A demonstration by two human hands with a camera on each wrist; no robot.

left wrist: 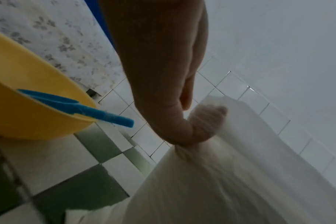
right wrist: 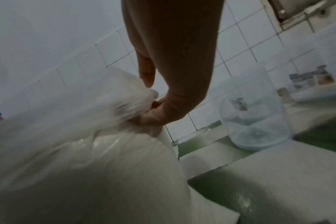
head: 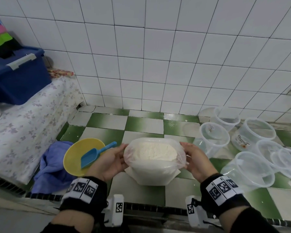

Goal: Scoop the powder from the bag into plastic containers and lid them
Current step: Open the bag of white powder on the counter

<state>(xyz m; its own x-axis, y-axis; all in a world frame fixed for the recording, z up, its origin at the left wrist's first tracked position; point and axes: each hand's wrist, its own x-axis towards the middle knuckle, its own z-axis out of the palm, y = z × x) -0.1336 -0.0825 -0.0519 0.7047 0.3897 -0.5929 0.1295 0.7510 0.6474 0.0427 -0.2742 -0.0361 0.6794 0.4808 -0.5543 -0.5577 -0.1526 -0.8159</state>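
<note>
A clear plastic bag (head: 154, 172) of white powder (head: 155, 151) stands open on the green-and-white tiled counter (head: 106, 130). My left hand (head: 115, 156) pinches the bag's left rim, its thumb (left wrist: 207, 121) tucked inside the plastic of the bag (left wrist: 230, 174). My right hand (head: 191, 156) pinches the right rim, and its fingers (right wrist: 153, 115) bunch the plastic of the bag (right wrist: 86, 159). A blue scoop (head: 94, 155) lies in a yellow bowl (head: 74, 158) left of the bag, also seen as scoop (left wrist: 77, 108) and bowl (left wrist: 25, 97). Clear plastic containers (head: 214, 137) stand at the right.
More clear containers (head: 254, 167) and lids (head: 287, 158) crowd the right side, one container (right wrist: 257, 115) close to my right hand. A blue cloth (head: 52, 167) lies left of the bowl. A dark blue bin (head: 18, 76) sits on a floral-covered surface (head: 23, 125). A white tiled wall (head: 158, 56) backs the counter.
</note>
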